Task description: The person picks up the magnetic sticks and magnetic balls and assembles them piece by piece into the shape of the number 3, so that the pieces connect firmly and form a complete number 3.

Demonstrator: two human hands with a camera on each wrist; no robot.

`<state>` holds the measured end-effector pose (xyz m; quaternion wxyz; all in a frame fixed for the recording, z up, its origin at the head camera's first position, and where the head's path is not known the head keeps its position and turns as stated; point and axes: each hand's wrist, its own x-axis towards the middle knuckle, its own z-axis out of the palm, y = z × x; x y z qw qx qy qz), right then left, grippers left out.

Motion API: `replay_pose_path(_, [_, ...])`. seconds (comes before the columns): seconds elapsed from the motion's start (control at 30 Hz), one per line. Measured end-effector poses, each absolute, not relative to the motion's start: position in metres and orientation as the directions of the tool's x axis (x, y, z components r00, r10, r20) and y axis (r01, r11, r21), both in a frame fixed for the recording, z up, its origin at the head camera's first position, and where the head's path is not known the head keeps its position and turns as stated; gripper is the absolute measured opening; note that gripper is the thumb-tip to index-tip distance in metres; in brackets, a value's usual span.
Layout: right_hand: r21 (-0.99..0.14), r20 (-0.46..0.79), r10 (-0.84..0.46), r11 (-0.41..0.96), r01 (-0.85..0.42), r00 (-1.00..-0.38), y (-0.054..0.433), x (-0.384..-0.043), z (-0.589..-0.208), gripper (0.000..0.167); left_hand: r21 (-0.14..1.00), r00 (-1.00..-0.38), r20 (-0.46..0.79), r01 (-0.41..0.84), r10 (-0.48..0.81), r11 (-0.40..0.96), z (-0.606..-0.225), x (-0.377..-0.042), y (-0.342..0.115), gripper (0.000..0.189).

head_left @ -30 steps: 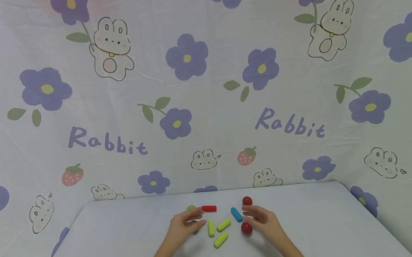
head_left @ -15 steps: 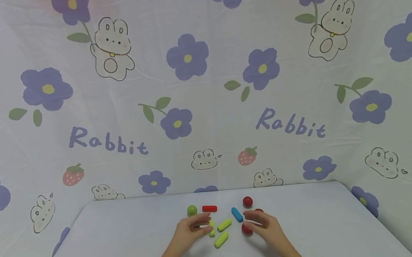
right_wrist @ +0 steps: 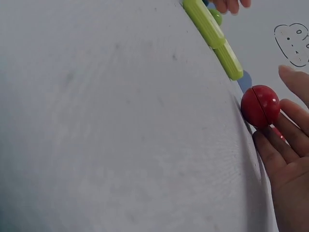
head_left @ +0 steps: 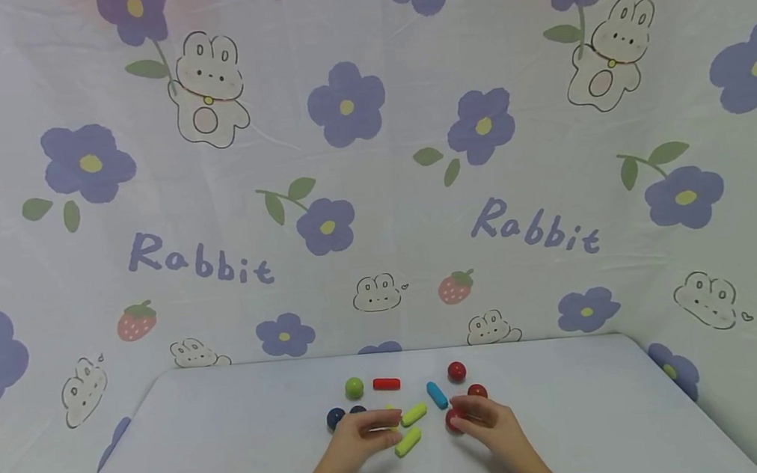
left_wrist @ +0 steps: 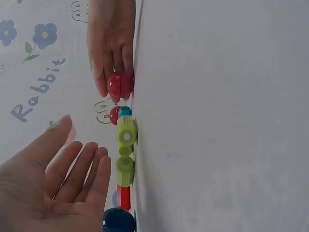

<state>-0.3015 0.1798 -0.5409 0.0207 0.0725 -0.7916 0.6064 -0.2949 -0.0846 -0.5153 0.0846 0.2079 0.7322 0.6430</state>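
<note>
My left hand (head_left: 359, 441) hovers over the yellow-green sticks, its fingers loosely extended and nothing held. It partly hides one upright yellow-green stick; a second yellow-green stick (head_left: 413, 414) and a third yellow-green stick (head_left: 408, 442) lie just right of its fingertips. In the left wrist view that palm is bare, thumb spread apart. My right hand (head_left: 496, 425) is beside the nearest red ball (right_wrist: 260, 106), fingers relaxed and thumb away from it; whether the fingers touch it I cannot tell. A blue stick (head_left: 437, 395) lies beyond the right fingertips.
Farther back on the white table (head_left: 233, 429) are a green ball (head_left: 354, 387), a red stick (head_left: 386, 384), a red ball (head_left: 456, 372) and another red ball (head_left: 477, 392). Left of my left hand sit a dark blue ball (head_left: 336, 419) and a partly covered dark ball (head_left: 358, 410).
My left hand has moved right and nearer to me, from beside the green ball to over the yellow-green sticks, uncovering the dark balls. The right hand has shifted slightly nearer, uncovering another red ball.
</note>
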Motion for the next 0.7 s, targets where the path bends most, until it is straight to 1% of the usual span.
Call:
replay_pose_path(0.07, [-0.955,0.119,-0.089,0.262,-0.139,-0.989,0.180,-0.300,-0.542,0.044,0.979,-0.900,0.135,0.184,0.415,0.081,-0.517,-0.295,-0.083,0.035])
replay_pose_path(0.33, [-0.954,0.124,-0.077,0.265,-0.140,-0.989,0.181,-0.299,-0.543,0.042,0.980,-0.907,0.030,0.109,0.419,0.166,-0.522,-0.296,-0.078,0.035])
replay_pose_path(0.53, [-0.958,0.140,-0.098,0.239,-0.160,-0.985,0.182,-0.299,-0.544,0.041,0.979,-0.912,-0.001,0.084,0.411,0.189,-0.528,-0.299,-0.076,0.035])
replay_pose_path(0.7, [-0.964,0.137,-0.107,0.213,-0.157,-0.985,0.184,-0.299,-0.545,0.042,0.979,-0.913,0.010,0.092,0.408,0.182,-0.529,-0.298,-0.076,0.035])
